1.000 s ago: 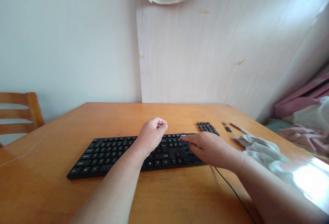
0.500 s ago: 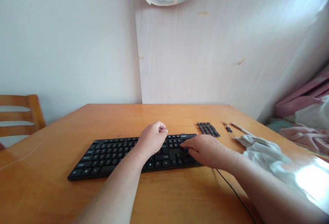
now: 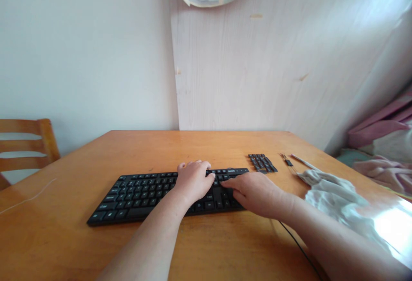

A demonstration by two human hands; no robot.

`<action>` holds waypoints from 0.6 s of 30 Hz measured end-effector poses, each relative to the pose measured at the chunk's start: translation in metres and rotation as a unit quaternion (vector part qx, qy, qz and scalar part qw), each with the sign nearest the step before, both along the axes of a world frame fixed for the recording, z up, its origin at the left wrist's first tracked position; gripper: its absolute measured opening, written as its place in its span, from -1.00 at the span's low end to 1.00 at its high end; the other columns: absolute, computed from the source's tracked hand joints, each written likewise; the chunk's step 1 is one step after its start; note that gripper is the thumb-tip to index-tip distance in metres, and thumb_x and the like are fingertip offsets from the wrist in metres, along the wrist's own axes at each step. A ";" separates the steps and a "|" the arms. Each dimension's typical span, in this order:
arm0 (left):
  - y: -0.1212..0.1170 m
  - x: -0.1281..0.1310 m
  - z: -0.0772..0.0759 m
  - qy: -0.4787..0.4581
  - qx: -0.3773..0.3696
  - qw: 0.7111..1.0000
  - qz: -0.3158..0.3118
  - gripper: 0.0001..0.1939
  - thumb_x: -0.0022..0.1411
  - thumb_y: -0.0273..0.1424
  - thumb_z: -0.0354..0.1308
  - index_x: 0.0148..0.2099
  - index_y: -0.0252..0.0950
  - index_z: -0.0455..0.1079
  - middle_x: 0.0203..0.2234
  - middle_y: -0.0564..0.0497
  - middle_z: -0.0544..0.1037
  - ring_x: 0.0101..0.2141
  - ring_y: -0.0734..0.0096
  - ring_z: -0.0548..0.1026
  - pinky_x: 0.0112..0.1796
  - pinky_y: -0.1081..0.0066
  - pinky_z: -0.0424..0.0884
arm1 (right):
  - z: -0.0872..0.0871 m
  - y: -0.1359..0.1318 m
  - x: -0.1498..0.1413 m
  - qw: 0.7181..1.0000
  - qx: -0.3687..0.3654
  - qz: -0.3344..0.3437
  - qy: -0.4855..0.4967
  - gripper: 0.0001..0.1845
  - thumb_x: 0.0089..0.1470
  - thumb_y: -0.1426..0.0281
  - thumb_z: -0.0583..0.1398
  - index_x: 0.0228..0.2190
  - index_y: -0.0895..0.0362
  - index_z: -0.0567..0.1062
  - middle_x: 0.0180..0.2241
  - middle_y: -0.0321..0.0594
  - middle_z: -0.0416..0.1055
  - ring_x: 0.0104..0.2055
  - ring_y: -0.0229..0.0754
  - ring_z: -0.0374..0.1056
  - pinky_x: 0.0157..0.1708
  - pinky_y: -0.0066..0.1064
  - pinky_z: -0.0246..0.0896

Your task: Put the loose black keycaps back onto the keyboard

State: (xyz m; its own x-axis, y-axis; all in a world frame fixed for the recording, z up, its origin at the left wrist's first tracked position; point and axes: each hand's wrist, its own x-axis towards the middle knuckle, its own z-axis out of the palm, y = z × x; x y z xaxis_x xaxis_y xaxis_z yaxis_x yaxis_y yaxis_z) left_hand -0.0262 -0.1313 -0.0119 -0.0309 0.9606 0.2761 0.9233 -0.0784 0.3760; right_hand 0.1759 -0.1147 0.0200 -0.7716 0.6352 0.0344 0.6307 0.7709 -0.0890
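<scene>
A black keyboard (image 3: 138,193) lies across the wooden table (image 3: 80,246). My left hand (image 3: 194,181) rests on its middle keys with the fingers spread flat. My right hand (image 3: 254,193) lies on the keyboard's right end, fingers stretched toward the left hand, and covers the keys there. Neither hand holds anything. Behind the right hand a small block of loose black keycaps (image 3: 261,162) sits on the table.
A crumpled white cloth (image 3: 334,195) lies at the right, with thin tools (image 3: 291,163) beside it. The keyboard's black cable (image 3: 301,251) runs toward the front edge. A wooden chair (image 3: 28,143) stands at the left. Pink bedding (image 3: 383,152) is at the far right.
My left hand has come down from a raised fist and opened flat onto the keys. My right hand has slid a little to the left along the keyboard.
</scene>
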 end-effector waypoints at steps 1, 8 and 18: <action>0.000 0.000 0.000 -0.004 -0.001 1.000 0.000 -0.77 0.19 -0.23 0.11 -0.15 -0.15 0.48 -0.15 -0.12 0.59 -0.07 0.02 0.46 0.03 0.01 0.11 | 0.001 0.001 0.000 1.000 -0.001 -0.006 0.007 -0.61 0.12 0.44 0.04 -0.13 -0.04 0.58 -0.19 -0.24 0.58 -0.17 -0.12 0.46 -0.23 -0.40 0.20; 0.000 0.000 -0.002 -0.031 0.004 0.999 0.002 -0.80 0.16 -0.21 0.14 -0.20 -0.13 0.49 -0.20 -0.11 0.60 -0.10 0.01 0.47 0.13 -0.13 -0.10 | -0.003 0.009 -0.001 0.998 0.023 -0.052 0.010 -0.61 0.13 0.44 0.03 -0.11 0.01 0.56 -0.15 -0.18 0.57 -0.15 -0.11 0.47 -0.18 -0.38 0.21; -0.002 0.002 0.004 0.040 -0.034 0.999 0.009 -0.79 0.25 -0.25 0.03 -0.14 -0.11 0.44 -0.14 0.00 0.59 -0.06 0.12 0.47 0.13 -0.23 -0.08 | -0.007 0.009 -0.006 0.997 0.027 -0.077 -0.004 -0.57 0.14 0.42 0.00 -0.04 -0.03 0.52 -0.13 -0.21 0.56 -0.11 -0.11 0.46 -0.14 -0.38 0.21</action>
